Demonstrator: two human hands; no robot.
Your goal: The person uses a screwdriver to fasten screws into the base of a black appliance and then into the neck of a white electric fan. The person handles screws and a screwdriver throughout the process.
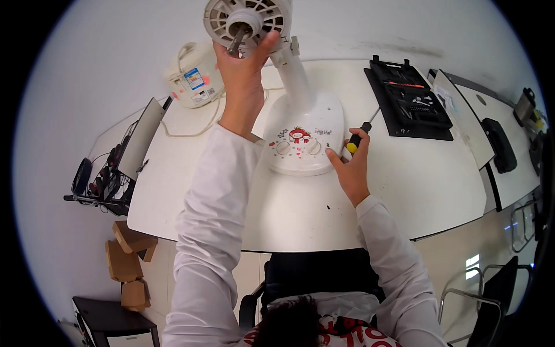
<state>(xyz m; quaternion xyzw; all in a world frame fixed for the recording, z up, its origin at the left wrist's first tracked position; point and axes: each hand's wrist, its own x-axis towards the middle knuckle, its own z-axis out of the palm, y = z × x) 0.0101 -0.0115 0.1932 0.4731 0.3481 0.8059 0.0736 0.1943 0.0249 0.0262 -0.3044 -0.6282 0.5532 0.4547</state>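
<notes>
A white electric fan stands on the table, its oval base (pixel 298 159) printed with small red figures and fitted with two round knobs. My left hand (pixel 245 72) grips the fan's motor head (pixel 272 14) from below, thumb on its right side. No blades or guard show on the head, and a bare metal shaft (pixel 236 41) sticks out toward me. My right hand (pixel 354 168) rests against the base's right edge and holds a screwdriver (pixel 359 136) with a black and yellow handle. The screwdriver's shank points up and away to the right.
An open black tool case (pixel 407 95) with bits lies at the right. A white rice cooker (pixel 193 75) stands at the back left, near a pale cord. A tiny dark piece (pixel 328 207) lies on the table (pixel 404 191). Cardboard boxes (pixel 124 260) are on the floor, left.
</notes>
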